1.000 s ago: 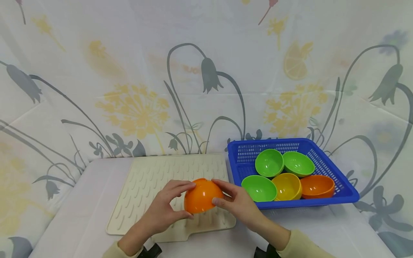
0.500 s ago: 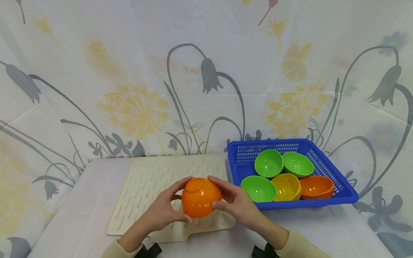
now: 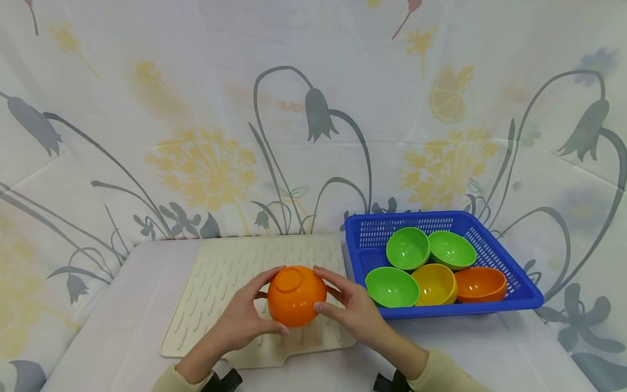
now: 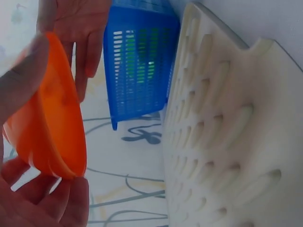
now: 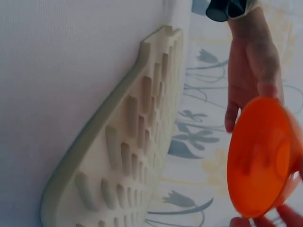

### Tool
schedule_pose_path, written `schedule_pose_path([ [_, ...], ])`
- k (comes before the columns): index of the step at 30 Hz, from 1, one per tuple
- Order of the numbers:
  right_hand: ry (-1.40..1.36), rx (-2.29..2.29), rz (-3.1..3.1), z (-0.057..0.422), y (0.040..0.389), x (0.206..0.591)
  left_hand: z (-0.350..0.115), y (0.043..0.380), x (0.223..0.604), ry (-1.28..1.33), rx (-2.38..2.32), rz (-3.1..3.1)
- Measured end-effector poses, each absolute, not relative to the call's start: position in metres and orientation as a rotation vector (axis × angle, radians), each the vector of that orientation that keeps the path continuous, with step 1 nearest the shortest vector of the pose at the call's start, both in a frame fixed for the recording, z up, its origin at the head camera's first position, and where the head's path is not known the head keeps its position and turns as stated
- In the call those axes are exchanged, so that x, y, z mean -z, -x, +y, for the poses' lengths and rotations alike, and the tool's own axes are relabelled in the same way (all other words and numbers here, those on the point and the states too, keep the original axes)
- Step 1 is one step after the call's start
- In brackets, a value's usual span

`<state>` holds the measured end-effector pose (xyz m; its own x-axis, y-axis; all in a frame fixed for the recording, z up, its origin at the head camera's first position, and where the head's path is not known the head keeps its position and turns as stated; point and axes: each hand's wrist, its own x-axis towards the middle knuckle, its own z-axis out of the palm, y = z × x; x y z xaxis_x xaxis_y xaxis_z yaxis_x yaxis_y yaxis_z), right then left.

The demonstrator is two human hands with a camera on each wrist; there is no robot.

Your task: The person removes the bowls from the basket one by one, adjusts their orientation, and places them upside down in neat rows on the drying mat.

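Between my two hands is an orange bowl (image 3: 296,305), held above a cream draining mat (image 3: 208,294) with rows of raised ridges. Its ringed base faces up toward the head camera and its mouth points down. My left hand (image 3: 240,318) grips the left side, thumb low and fingers near the base. On the opposite side, my right hand (image 3: 360,310) pinches the bowl between thumb and fingers. The left wrist view looks partly into the hollow of the bowl (image 4: 61,109), with the mat's ridges apart from its rim.
A blue plastic basket (image 3: 465,309) stands right of the mat. Inside lie several green bowls (image 3: 408,248), a yellow bowl (image 3: 435,285) and another orange bowl (image 3: 481,285). Behind the table hangs a flower-printed cloth (image 3: 313,179).
The orange bowl has tipped so its base now shows to the head camera. Both hands have shifted slightly left with it. Basket and mat stay put.
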<state>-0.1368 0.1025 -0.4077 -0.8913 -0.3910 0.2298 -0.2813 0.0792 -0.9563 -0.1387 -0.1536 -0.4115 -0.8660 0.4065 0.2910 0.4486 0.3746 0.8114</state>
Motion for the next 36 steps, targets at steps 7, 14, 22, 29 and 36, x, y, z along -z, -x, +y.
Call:
schedule_pose_path([
  [7, 0.436, 1.938, 2.277, 0.077, 0.136, 0.416, -0.150, 0.144, 0.414, 0.584, 1.283, -2.602],
  [14, 0.260, 1.872, 2.349, 0.053, 0.154, 0.420, -0.155, 0.155, 0.420, 0.464, 1.209, -2.687],
  [22, 0.195, 1.851, 2.396, 0.020, 0.180, 0.433, -0.178, 0.172, 0.428, 0.358, 1.270, -2.702],
  [29, 0.025, 1.997, 2.366, -0.026, 0.210, 0.438, -0.202, 0.193, 0.431, 0.188, 1.293, -2.686],
  [36, -0.070, 2.118, 2.371, -0.061, 0.231, 0.445, -0.217, 0.214, 0.437, 0.003, 1.214, -2.671],
])
